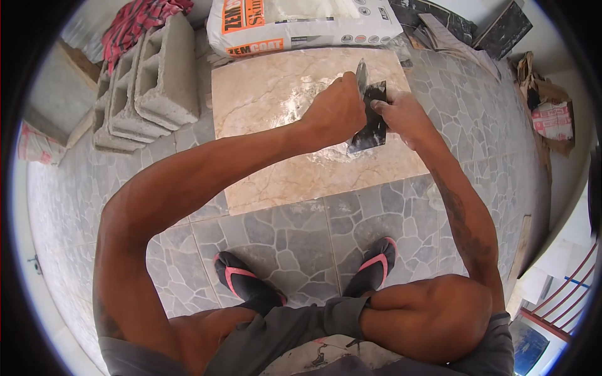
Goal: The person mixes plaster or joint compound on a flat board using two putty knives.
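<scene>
My left hand [338, 109] is closed in a fist around the hidden handle of a metal trowel [361, 71], whose thin pale blade edge shows past the knuckles. My right hand [404, 118] grips a flat black spreader plate [374, 133], thumb pressed on its face. White smears mark the plate. The two tools overlap closely between my hands. Below them lies a beige marbled tile board [269, 182], with white powdery paste [301, 100] spread over its middle.
A white and orange Zemcoat bag [307, 37] lies behind the board. Concrete blocks [166, 75] stand at the left, a red checked cloth [138, 25] on top. Dark boards and scraps [505, 31] lean at the back right. My feet in pink-strapped sandals [235, 279] are on stone-patterned flooring.
</scene>
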`<state>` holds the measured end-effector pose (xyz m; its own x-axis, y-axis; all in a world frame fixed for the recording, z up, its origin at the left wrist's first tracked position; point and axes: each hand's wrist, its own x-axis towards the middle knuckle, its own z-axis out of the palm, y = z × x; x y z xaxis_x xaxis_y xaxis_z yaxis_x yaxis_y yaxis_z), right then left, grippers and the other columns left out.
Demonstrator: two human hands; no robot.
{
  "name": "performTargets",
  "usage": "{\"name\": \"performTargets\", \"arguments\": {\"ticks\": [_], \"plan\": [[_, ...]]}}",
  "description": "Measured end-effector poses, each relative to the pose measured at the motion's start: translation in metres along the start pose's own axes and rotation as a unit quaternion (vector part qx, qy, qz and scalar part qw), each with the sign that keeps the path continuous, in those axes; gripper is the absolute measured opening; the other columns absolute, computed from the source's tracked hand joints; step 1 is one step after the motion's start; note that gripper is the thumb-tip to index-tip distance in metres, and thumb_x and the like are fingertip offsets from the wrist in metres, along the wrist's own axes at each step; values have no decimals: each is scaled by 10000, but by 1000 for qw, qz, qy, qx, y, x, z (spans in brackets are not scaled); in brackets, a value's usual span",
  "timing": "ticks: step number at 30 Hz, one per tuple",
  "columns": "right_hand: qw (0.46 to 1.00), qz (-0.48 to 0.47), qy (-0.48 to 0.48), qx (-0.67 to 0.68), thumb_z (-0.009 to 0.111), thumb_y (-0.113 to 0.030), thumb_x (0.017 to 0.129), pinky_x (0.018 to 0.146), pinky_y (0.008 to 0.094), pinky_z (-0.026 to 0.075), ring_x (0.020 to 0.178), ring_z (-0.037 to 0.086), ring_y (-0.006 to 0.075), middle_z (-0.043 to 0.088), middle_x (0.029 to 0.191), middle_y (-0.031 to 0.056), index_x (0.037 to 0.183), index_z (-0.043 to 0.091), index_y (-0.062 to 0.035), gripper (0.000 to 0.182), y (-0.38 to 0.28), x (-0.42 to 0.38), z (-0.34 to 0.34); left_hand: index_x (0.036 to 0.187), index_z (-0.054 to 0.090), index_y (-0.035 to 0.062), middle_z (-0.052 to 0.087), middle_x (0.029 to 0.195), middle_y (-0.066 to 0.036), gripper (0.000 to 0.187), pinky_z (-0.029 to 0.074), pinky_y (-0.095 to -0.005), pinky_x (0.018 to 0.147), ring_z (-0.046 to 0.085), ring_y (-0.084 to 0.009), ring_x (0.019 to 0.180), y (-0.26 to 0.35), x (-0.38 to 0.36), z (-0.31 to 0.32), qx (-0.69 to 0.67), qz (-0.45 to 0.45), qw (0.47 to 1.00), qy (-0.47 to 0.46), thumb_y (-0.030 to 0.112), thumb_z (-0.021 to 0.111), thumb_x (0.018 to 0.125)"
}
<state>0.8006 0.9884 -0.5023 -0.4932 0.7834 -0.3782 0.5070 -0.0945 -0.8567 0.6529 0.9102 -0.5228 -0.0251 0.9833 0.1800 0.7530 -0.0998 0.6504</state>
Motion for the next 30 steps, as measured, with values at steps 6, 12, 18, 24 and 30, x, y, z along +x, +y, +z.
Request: {"name": "performTargets", "arguments": {"ticks": [6, 12, 18, 24, 30], "plan": [[980, -8, 51, -190, 605, -157, 909, 554, 307, 403, 632, 486, 122, 585, 713, 47, 992, 657, 57, 235, -3, -27, -33, 997, 426, -138, 570, 917, -343, 278, 541, -469, 751, 637, -458, 850, -9, 8, 8, 11, -29, 999, -33, 44, 535, 818], [986, 70, 93, -122, 618, -166, 906, 531, 293, 391, 598, 474, 96, 559, 714, 13, 988, 665, 24, 212, 35, -43, -78, 1004, 473, -96, 601, 931, -323, 236, 487, -498, 787, 618, -448, 872, -21, 9, -17, -5, -70, 996, -48, 100, 485, 874], [982, 168, 82, 0, 635, -164, 909, 488, 296, 425, 575, 495, 98, 555, 711, 7, 992, 667, 19, 203, 130, -57, -66, 1166, 499, -55, 604, 764, -260, 300, 460, -459, 685, 617, -373, 712, -43, 7, -43, -12, 3, 999, -38, 165, 471, 963], [977, 136, 101, 131, 615, -112, 927, 542, 280, 462, 651, 543, 99, 607, 825, 27, 1019, 650, 22, 167, 125, -54, 19, 1221, 518, -52, 592, 728, -225, 344, 460, -407, 661, 573, -304, 630, -43, 6, -61, -3, 40, 997, -62, 183, 496, 971], [970, 103, 95, 200, 601, -120, 927, 602, 295, 529, 692, 604, 120, 636, 843, 73, 1022, 639, 43, 193, 103, -41, 39, 1192, 531, -58, 622, 827, -273, 330, 472, -435, 724, 615, -377, 742, -30, 0, -65, -5, 52, 994, -101, 173, 496, 959]]}}
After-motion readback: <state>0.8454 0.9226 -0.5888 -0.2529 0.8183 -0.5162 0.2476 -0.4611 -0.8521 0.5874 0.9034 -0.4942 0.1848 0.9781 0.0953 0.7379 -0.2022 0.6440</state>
